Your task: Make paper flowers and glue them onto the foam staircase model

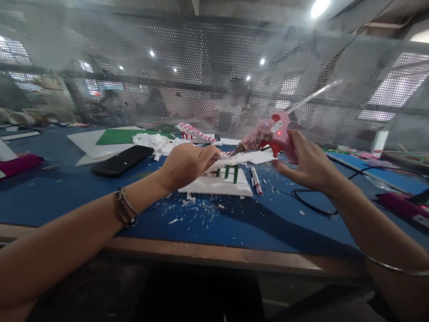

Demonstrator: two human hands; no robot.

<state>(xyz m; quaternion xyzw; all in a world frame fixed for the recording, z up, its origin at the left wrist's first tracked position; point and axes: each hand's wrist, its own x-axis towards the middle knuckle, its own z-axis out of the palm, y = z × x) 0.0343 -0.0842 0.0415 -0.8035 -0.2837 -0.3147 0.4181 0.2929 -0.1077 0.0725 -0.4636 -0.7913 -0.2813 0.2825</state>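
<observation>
My right hand [310, 163] is wrapped round the handle of a pink hot glue gun [268, 134], with a clear glue stick [313, 96] jutting from its back and a red light lit. Its nozzle points down left at the top of a small model on a white foam base [217, 185] with green posts [231, 173]. My left hand [187, 165] is closed at the model's top, fingertips by a white piece [234, 158] near the nozzle. What exactly those fingers pinch is mostly hidden.
A black phone [123, 161], crumpled white tissue [157, 142] and white and green sheets [117, 136] lie left. Behind is a pink-and-white model [194, 132]. A marker [256, 181], black cable [315, 208] and white scraps [197, 212] lie about. A perforated screen [201, 80] stands behind.
</observation>
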